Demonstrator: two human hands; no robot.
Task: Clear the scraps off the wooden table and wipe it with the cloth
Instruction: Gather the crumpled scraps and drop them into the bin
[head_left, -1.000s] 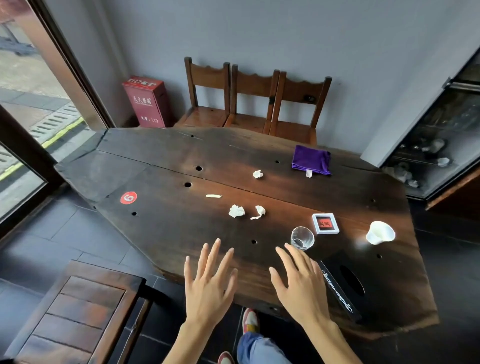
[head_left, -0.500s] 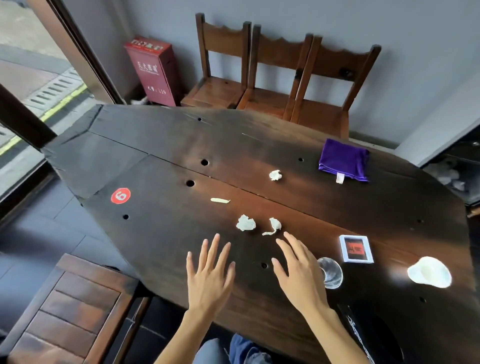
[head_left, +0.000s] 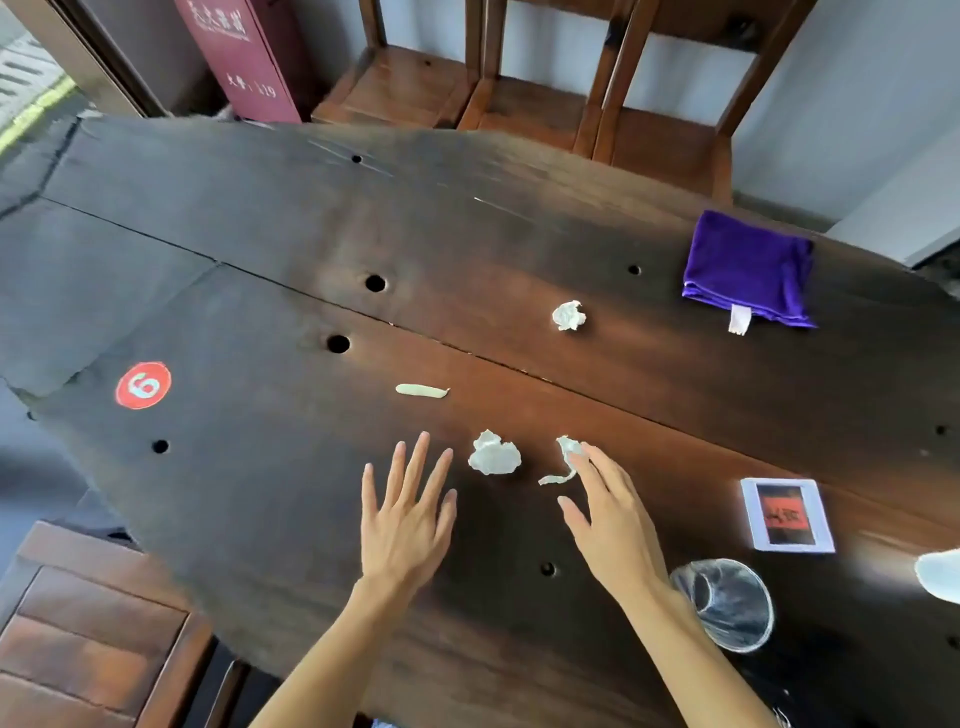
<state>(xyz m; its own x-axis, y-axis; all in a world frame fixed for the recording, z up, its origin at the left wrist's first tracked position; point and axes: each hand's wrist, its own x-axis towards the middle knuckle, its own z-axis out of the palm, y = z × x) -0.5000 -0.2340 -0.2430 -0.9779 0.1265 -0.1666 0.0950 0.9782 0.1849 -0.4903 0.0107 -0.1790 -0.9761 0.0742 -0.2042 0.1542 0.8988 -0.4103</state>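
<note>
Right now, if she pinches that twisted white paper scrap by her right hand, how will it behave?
The twisted white paper scrap looks thin and crumpled, so probably very light and floppy; its tail would likely dangle. It should not roll, though a push from the right hand might just slide it across the dark wooden table.

Both forearms reach forward, palms down; the left hand (head_left: 402, 519) spreads straight fingers, the right hand (head_left: 610, 514) extends relaxed fingers, thumb apart
</note>
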